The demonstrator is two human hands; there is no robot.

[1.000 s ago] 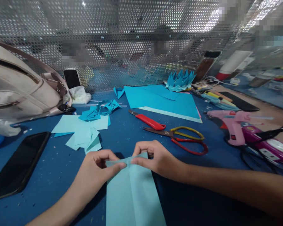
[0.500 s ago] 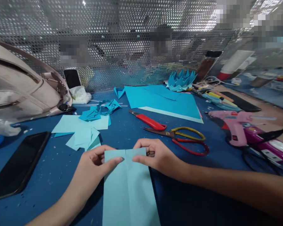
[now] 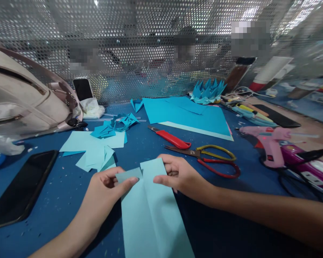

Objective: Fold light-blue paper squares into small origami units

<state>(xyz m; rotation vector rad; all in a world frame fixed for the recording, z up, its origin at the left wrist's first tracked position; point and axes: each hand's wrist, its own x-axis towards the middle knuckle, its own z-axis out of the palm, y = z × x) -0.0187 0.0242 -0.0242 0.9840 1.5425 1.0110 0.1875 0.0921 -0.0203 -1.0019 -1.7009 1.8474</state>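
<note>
A long strip of light blue paper [image 3: 150, 215] lies in front of me, with a lengthwise crease down its middle and a short split at the far end. My left hand [image 3: 107, 190] pinches the left flap of that end between thumb and fingers. The right flap is held by my right hand [image 3: 181, 177], thumb on top and fingers behind. The two flaps stand at different angles, the left one bent over. Just beyond my right hand lie scissors [image 3: 192, 152] with yellow and red handles, and a red utility knife [image 3: 173, 139].
Cut light blue papers [image 3: 93, 150] and folded blue pieces [image 3: 118, 125] lie left of centre. Blue sheets [image 3: 183, 114] and a spiky paper flower [image 3: 208, 91] are at the back. A phone [image 3: 24, 186] lies left; a pink glue gun [image 3: 271, 143] stands right.
The two flaps at the paper's far end have come apart: the right one has risen and the left one bent over. The paper has shifted slightly right.
</note>
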